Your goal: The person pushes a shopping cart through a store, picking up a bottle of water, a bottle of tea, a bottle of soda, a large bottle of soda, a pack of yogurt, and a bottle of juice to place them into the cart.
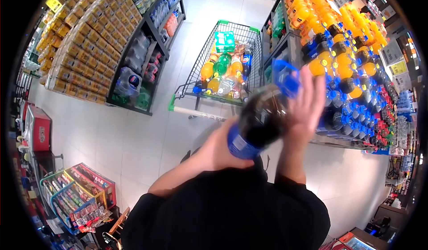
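Note:
A large bottle of dark cola [263, 118] with a blue label is tilted in front of my chest. My left hand [225, 147] is wrapped round its lower part, at the label. A blurred blue plastic piece [286, 78], like a carry handle, shows at the bottle's top end. My right hand [307, 105] is beside that end, fingers stretched out and the palm side against the bottle. Beyond the bottle stands a shopping cart [195, 63] with green corners, holding several drink bottles [221, 64] and a green pack [224, 41].
To the right, a display of orange and dark drink bottles [343, 65] rises close to my right hand. Stacked golden cans [89, 49] and a dark shelf [154, 40] line the left side. A snack rack [78, 196] stands at lower left on the pale tiled floor [89, 129].

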